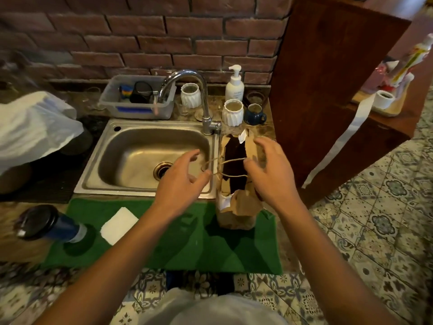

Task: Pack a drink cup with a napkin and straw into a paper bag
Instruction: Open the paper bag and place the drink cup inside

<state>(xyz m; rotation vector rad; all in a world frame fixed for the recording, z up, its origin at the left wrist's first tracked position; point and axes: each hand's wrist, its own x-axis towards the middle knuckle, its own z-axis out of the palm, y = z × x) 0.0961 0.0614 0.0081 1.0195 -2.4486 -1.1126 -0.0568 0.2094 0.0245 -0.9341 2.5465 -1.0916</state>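
A brown paper bag [239, 207] stands upright on the right part of a green mat [187, 245], its mouth spread open and dark inside. My left hand [180, 181] hovers at the bag's left side with fingers apart, close to the left twine handle [208, 165]. My right hand [269, 170] is at the bag's right edge, fingers spread against the paper and the other twine handle. A white napkin [118, 225] lies flat on the mat. A dark blue drink cup [44, 224] with a black lid stands at the mat's left end. No straw is visible.
A steel sink [140, 158] with a curved tap [187, 90] lies behind the mat. White vases, a blue mug [254, 114], a soap pump bottle [235, 84] and a grey tub [138, 97] line the brick wall. A wooden cabinet [328, 90] rises right of the bag.
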